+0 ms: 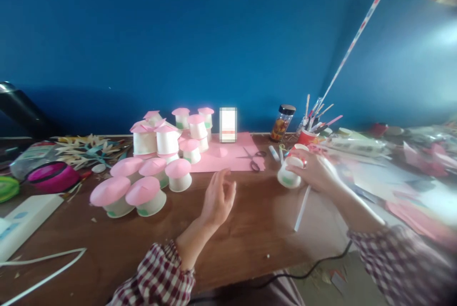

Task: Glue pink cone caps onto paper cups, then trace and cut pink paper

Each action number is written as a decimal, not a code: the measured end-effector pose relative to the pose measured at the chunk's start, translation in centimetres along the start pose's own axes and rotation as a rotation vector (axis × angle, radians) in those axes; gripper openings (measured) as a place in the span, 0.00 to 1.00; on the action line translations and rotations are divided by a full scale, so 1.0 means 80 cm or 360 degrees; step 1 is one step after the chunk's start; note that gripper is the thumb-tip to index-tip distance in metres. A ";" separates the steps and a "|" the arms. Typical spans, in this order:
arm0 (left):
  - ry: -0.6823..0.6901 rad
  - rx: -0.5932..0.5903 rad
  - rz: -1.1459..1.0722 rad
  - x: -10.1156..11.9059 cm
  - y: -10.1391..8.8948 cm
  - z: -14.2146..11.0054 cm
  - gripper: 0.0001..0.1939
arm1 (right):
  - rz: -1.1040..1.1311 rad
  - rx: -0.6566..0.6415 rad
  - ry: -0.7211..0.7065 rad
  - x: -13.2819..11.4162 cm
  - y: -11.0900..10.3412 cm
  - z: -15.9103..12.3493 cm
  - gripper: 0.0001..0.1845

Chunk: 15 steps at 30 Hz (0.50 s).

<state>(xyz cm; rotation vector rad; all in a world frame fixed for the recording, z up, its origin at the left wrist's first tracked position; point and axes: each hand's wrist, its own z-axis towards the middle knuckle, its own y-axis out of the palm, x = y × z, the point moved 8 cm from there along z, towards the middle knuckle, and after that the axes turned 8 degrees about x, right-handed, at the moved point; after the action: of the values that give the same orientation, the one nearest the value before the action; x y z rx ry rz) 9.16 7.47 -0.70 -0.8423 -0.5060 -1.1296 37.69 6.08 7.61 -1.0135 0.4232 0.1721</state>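
Note:
On the right side of the table, my right hand (311, 167) has its fingers around an upside-down white paper cup (289, 177) with a green patch. My left hand (218, 199) hovers over the bare wood at the middle, thumb and fingers apart, holding nothing. To its left stand several upturned paper cups (180, 183) topped with pink paper cones (143, 191), some stacked. Beyond it lies a pink sheet (210, 164) with a small pink cone (223, 152) and dark-handled scissors (255, 165) on it.
A white stick (302, 211) lies near my right hand. Behind are a black-lidded jar (282, 124) and a red cup (306, 136) of brushes and sticks. Blurred papers crowd the right. A magenta pouch (53, 176), power strip (30, 220) and white cable (53, 280) occupy the left.

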 end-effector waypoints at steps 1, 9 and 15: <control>0.0007 -0.0002 -0.0004 0.000 0.000 0.000 0.15 | 0.0050 -0.0002 0.0014 0.003 -0.001 0.000 0.25; 0.0055 -0.0117 0.0004 0.004 0.010 -0.004 0.08 | 0.0216 0.0033 0.0042 0.009 -0.003 -0.001 0.26; 0.0091 -0.0183 0.0008 0.006 0.015 -0.006 0.07 | 0.0187 0.0088 0.0028 0.006 -0.011 -0.004 0.27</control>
<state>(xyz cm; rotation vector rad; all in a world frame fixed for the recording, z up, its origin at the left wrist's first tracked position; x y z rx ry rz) 10.43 7.02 -1.05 -0.9077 -0.3943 -1.1832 38.32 5.36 7.95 -0.9366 0.5012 0.2560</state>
